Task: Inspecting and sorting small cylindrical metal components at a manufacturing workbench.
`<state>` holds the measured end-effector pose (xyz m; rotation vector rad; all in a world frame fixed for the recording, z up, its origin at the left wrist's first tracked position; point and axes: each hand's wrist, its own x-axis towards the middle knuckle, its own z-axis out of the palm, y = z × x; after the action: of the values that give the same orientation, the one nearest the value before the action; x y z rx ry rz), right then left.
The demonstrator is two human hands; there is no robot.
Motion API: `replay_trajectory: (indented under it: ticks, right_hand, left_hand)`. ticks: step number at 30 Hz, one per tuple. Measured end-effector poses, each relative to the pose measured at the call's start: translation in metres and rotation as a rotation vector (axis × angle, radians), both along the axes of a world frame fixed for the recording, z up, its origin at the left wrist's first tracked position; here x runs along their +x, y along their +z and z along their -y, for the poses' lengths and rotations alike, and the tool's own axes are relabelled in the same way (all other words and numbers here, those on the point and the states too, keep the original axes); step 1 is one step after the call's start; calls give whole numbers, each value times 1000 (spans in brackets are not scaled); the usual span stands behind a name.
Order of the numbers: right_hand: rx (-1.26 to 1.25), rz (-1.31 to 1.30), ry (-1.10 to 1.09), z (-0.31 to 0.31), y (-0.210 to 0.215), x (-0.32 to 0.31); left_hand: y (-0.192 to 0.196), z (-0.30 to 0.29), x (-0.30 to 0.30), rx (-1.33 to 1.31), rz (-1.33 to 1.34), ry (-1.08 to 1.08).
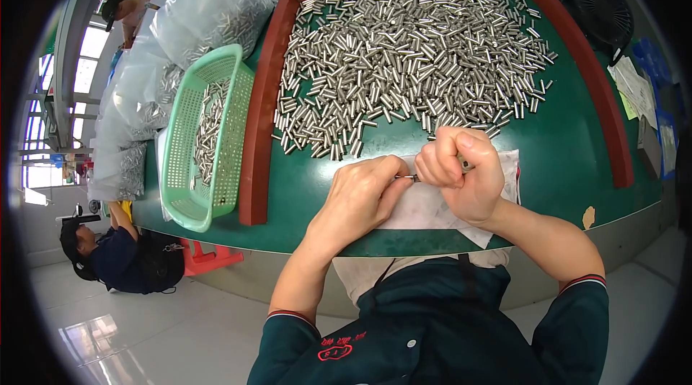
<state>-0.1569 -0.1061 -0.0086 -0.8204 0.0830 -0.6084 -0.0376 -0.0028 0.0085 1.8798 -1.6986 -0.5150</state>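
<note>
A small metal pin (408,178) is pinched between the closed fingertips of the left hand (358,197) and the curled right hand (458,172), just above a white cloth (425,206) at the near edge of the green table (569,147). The pin is judged light, stiff and slippery, best gripped at its ends. Beyond lies a heap of metal pins (411,53) inside a red frame (259,118); a green basket (205,136) stands left. A glossy tiled floor (144,320) is seen below.

I've got the pile of pins (411,53) on the table (569,154), basket (205,136) left of it, fan (602,6) on its right.
</note>
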Motion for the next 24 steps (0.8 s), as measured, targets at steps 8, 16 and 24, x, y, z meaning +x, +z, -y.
replay_trajectory:
  ticks: [8,16,24]
  right_hand:
    - [6,-13,-4,-2,-1,1]
    - [-38,-8,-9,-3,1,0]
    - [-104,-32,-24,-6,-2,1]
  left_hand:
    - [-2,-1,2,-1,-13,0]
    - [-2,0,2,-20,-48,23]
    - [-4,1,2,-26,-59,46]
